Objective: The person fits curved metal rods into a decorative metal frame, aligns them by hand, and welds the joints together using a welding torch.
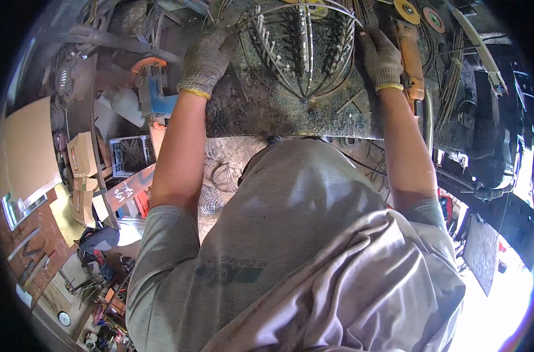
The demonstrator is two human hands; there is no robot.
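A round cage-like frame of bent metal rods [307,89] lies on the dark, grimy worktable [267,120] in front of me. Its curved ribs meet at the near end, and lighter, ridged rods run up inside it. On its left side, my left hand [210,58], in a grey knitted glove with a yellow cuff, closes at the rim. My right hand [382,60], gloved alike, grips the opposite side, thumb toward the hoop. Parts of the fingers of both hands are hidden. Right beside my right hand lies an orange angle grinder [412,61].
Grinding discs [406,10] sit at the far right, near a bundle of thin rods [451,82]. Left of the table are a blue tool with an orange handle [155,91] and a plastic crate [130,156]. Wire coils [211,199] rest on the floor below.
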